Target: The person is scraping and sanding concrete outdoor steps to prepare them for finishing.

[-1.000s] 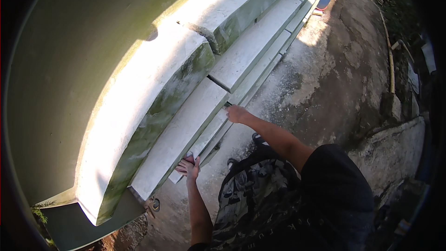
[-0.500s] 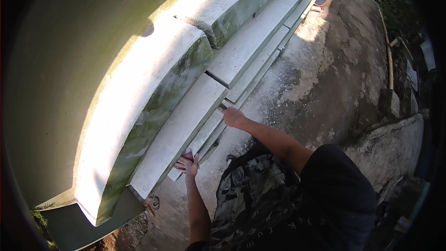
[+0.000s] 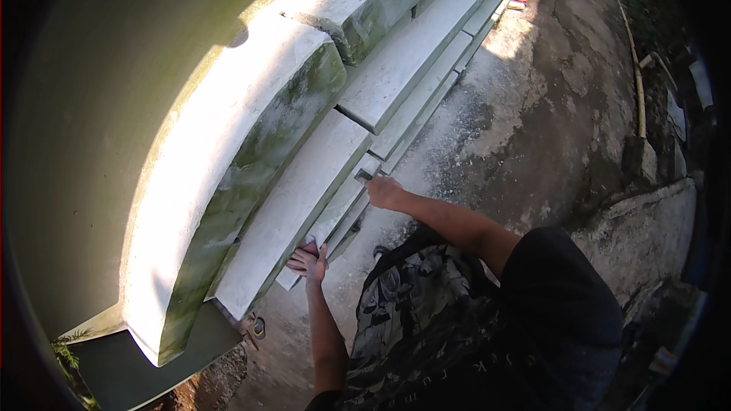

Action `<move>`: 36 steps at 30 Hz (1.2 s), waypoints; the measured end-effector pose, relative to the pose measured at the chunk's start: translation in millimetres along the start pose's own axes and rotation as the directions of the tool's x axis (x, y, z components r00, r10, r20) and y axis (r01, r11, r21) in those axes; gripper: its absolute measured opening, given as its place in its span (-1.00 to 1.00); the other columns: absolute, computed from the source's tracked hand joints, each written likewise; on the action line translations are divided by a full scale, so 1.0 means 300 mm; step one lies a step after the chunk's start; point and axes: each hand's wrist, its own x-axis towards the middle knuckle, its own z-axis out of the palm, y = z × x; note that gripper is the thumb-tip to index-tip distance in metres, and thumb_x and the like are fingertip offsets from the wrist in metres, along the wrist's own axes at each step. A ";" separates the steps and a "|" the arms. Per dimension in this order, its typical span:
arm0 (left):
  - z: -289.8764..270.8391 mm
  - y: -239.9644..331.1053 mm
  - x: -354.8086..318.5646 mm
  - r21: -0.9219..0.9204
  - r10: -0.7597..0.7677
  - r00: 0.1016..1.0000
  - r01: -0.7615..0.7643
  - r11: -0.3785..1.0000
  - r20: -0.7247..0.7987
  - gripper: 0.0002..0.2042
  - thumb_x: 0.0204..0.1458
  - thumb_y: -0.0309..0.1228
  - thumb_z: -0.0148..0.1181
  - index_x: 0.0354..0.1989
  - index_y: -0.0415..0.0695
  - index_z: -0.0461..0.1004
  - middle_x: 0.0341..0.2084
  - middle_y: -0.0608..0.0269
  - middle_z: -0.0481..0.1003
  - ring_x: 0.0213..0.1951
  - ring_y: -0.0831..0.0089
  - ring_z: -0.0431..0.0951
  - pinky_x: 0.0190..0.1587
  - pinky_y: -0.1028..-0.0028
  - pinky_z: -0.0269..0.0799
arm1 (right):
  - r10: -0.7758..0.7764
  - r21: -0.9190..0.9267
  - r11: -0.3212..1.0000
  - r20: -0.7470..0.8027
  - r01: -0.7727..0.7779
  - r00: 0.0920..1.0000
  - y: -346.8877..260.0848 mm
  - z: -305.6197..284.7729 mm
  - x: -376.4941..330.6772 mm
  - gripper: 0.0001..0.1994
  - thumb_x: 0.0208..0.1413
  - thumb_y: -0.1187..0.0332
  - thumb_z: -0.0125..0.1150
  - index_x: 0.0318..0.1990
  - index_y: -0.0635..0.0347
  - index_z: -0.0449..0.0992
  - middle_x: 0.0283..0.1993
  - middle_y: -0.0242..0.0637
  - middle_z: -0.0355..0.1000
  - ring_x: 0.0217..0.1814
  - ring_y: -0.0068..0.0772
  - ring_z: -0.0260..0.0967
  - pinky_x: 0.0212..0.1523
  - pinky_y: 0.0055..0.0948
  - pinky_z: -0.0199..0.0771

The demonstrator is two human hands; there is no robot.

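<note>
Gripping the thin slab point(image 3: 327, 217) with your left hand point(image 3: 308, 260) near, right hand point(image 3: 381, 190) far; it could have snapped or pinched fingers against the stack point(image 3: 411, 68).

Your forearms are bare to above the elbow, with no gloves, watch or bands visible on your left hand point(image 3: 308, 262) or right hand point(image 3: 383, 192). You wear a short-sleeved black top point(image 3: 560, 304) and camouflage-patterned shorts point(image 3: 407, 312) in grey, black and pale tones, with pale printed lettering near the lower hem.
</note>
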 end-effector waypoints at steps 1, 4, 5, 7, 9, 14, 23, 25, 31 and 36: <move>-0.002 0.009 -0.005 -0.002 -0.001 1.000 0.001 1.000 0.001 0.23 -0.30 0.40 -0.02 0.22 -0.36 -0.54 0.19 -0.41 -0.57 0.21 -0.30 -0.63 0.09 -0.30 -0.49 | -0.005 0.006 1.000 0.047 0.004 0.999 0.004 -0.007 0.025 -0.76 -0.02 0.37 -0.06 -0.24 0.24 0.47 -0.34 -0.03 0.45 -0.24 -0.04 0.44 -0.23 -0.17 0.46; -0.002 0.049 -0.002 0.034 -0.005 0.998 0.007 0.999 -0.061 0.19 -0.28 0.41 -0.08 0.24 -0.36 -0.46 0.24 -0.27 -0.43 0.25 -0.22 -0.56 0.15 -0.17 -0.65 | -0.003 -0.003 1.000 0.061 0.004 0.998 -0.028 -0.014 0.088 -0.75 -0.02 0.39 -0.08 -0.22 0.25 0.47 -0.31 0.00 0.45 -0.22 -0.05 0.44 -0.23 -0.18 0.46; -0.002 0.067 0.002 0.010 -0.006 0.999 0.006 1.000 -0.041 0.19 -0.28 0.41 -0.08 0.24 -0.35 -0.47 0.25 -0.25 -0.43 0.25 -0.22 -0.56 0.15 -0.17 -0.66 | 0.004 -0.016 1.000 0.025 -0.004 1.000 -0.037 -0.017 0.095 -0.74 -0.02 0.39 -0.08 -0.21 0.25 0.46 -0.29 0.01 0.44 -0.22 -0.06 0.44 -0.23 -0.18 0.46; 0.001 0.036 0.003 -0.007 -0.021 0.999 0.020 1.000 -0.028 0.19 -0.27 0.41 -0.09 0.24 -0.34 -0.48 0.26 -0.20 -0.44 0.25 -0.22 -0.56 0.15 -0.18 -0.66 | 0.026 0.004 1.000 0.103 -0.027 0.994 -0.038 -0.010 0.068 -0.74 -0.03 0.38 -0.07 -0.20 0.24 0.46 -0.27 0.01 0.43 -0.17 -0.04 0.42 -0.19 -0.18 0.44; 0.021 -0.002 0.003 0.006 -0.040 0.998 0.040 0.999 -0.041 0.18 -0.27 0.40 -0.08 0.24 -0.34 -0.48 0.25 -0.22 -0.44 0.25 -0.23 -0.56 0.14 -0.18 -0.66 | 0.035 0.010 0.999 0.180 -0.037 0.983 -0.029 -0.034 0.022 -0.73 -0.04 0.37 -0.05 -0.18 0.23 0.45 -0.25 0.02 0.42 -0.12 -0.02 0.39 -0.15 -0.17 0.43; 0.027 0.016 0.010 0.026 -0.027 0.999 0.027 0.999 -0.029 0.17 -0.25 0.38 -0.07 0.24 -0.35 -0.46 0.23 -0.30 -0.43 0.23 -0.29 -0.56 0.13 -0.21 -0.65 | 0.116 -0.064 0.992 0.201 -0.105 0.973 -0.019 -0.104 -0.017 -0.67 -0.08 0.37 -0.06 -0.14 0.25 0.43 -0.15 -0.01 0.42 -0.07 -0.06 0.38 -0.06 -0.16 0.39; 0.013 0.006 0.000 0.053 -0.032 0.999 0.032 0.998 0.010 0.17 -0.24 0.38 -0.07 0.23 -0.38 -0.48 0.24 -0.26 -0.50 0.25 -0.21 -0.61 0.15 -0.17 -0.62 | 0.131 0.050 0.989 0.163 -0.141 0.978 -0.016 -0.089 -0.041 -0.69 -0.11 0.34 -0.03 -0.17 0.19 0.45 -0.12 0.03 0.40 -0.03 -0.01 0.36 -0.02 -0.15 0.36; 0.013 0.009 0.000 0.024 -0.032 0.999 0.032 0.999 0.010 0.17 -0.24 0.37 -0.06 0.23 -0.37 -0.48 0.24 -0.25 -0.51 0.24 -0.20 -0.62 0.15 -0.17 -0.63 | 0.147 0.011 0.988 0.182 -0.152 0.972 -0.017 -0.082 -0.024 -0.69 -0.10 0.34 -0.03 -0.17 0.19 0.45 -0.12 0.02 0.40 -0.03 -0.01 0.35 -0.02 -0.15 0.35; 0.028 -0.026 0.003 -0.032 0.067 0.991 -0.072 0.997 -0.117 0.16 -0.25 0.38 -0.05 0.22 -0.40 -0.39 0.22 -0.36 -0.42 0.22 -0.30 -0.57 0.12 -0.20 -0.65 | 0.102 0.042 0.993 0.158 -0.110 0.982 -0.002 -0.072 0.033 -0.67 -0.09 0.30 -0.03 -0.15 0.19 0.45 -0.13 0.02 0.41 -0.04 0.01 0.35 -0.01 -0.16 0.34; 0.009 0.018 -0.008 -0.028 0.004 0.999 -0.005 1.000 -0.054 0.17 -0.25 0.38 -0.05 0.23 -0.39 -0.43 0.23 -0.31 -0.47 0.23 -0.25 -0.61 0.15 -0.16 -0.66 | 0.049 0.049 0.997 0.128 -0.056 0.991 0.042 -0.032 0.027 -0.61 -0.11 0.29 -0.05 -0.07 0.10 0.44 -0.16 0.03 0.41 -0.10 0.03 0.36 -0.04 -0.18 0.37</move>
